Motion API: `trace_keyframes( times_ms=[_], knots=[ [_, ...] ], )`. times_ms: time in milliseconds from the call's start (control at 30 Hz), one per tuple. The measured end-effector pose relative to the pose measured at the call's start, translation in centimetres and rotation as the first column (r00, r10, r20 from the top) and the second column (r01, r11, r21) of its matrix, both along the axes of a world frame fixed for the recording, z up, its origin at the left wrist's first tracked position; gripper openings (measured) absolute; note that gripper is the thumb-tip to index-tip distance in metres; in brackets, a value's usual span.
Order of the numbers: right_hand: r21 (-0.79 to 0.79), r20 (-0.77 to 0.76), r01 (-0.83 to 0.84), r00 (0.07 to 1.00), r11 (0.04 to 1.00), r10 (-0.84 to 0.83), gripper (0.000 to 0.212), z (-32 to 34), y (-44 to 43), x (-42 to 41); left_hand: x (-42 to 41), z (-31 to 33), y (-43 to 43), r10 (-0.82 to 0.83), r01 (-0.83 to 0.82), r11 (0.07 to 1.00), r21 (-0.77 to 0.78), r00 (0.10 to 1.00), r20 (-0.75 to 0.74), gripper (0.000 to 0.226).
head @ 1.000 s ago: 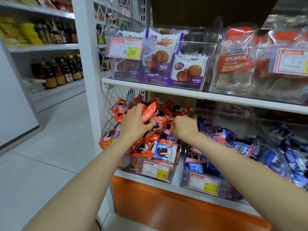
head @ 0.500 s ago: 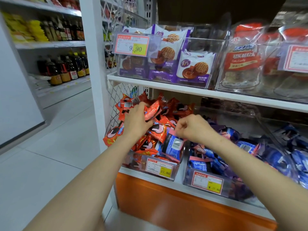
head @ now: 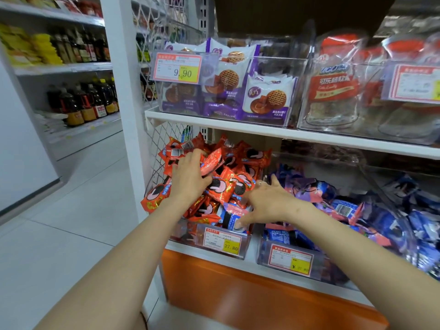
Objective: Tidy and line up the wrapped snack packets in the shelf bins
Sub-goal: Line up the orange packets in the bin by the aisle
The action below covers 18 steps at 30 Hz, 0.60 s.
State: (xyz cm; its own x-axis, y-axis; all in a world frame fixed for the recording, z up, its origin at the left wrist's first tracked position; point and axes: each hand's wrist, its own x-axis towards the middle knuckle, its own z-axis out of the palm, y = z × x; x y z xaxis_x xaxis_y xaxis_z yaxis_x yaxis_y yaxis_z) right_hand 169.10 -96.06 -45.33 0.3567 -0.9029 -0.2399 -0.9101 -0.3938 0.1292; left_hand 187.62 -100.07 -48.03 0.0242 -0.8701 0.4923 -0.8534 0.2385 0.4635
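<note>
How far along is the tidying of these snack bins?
Looks done: the upper purple biscuit packs stand in a row. In hand: the left hand rests on the heaped red packets; the right hand, fingers spread, touches a blue packet among them. Left: that heap and the jumbled blue-purple packets alongside.

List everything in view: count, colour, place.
white shelves: two, white, one above the other
clear bins: at least four, transparent, on both shelves
red snack packets: heap, red-orange, lower left bin
blue packet: one, blue-white, front of that bin
blue and purple packets: many, lower right bin
biscuit packs: several, purple-white, upper left bin
clear bags: several, red labels, upper right
price tags: four, red-yellow, bin fronts
dark bottles: row, dark brown, far left shelving
yellow packs: several, yellow, above the bottles
left hand: on red heap, grip unclear
right hand: fingers spread, touching blue packet
</note>
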Motion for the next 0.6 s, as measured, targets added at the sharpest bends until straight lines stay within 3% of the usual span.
trace_keyframes(
  times_ms=[433,600],
  knots=[
    [0.086,-0.056,-0.017,0.998,0.996,0.022,0.075,-0.1,-0.2,1.5,-0.1,-0.1,0.1,-0.005,0.005,1.000,-0.013,1.000,-0.017,0.048],
    [0.118,-0.037,0.001,0.999,0.993,0.003,0.052,0.3,-0.4,1.8,-0.2,0.0,0.2,0.002,-0.002,1.000,-0.006,1.000,-0.008,0.049]
  ],
)
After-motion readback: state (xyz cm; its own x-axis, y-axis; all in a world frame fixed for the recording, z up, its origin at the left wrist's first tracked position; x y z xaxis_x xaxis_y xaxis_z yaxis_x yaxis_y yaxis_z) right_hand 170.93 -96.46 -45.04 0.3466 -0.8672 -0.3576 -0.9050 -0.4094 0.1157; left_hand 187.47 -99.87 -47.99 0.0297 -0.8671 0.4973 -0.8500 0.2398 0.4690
